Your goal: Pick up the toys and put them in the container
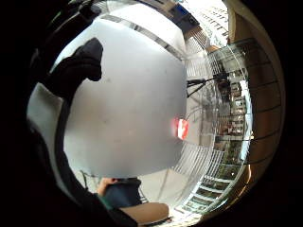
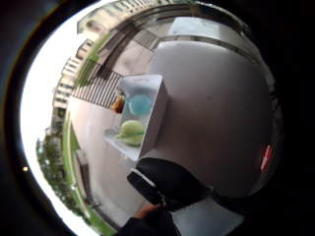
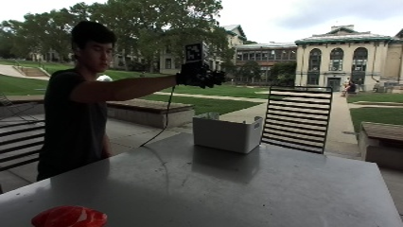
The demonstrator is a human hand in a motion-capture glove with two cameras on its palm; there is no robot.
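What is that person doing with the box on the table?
A person is tidying toys into a white container on a grey table. The gloved right hand is raised above the container and nothing shows in it. Inside, the thumb side palm view shows a blue toy, a green toy and something orange. One red toy still lies at the table's near edge.

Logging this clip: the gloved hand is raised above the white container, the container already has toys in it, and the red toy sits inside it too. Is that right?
Not quite. The red toy lies on the table, near its edge, far from the white container, as the outside view shows. The gloved hand is raised above the container, which holds toys.
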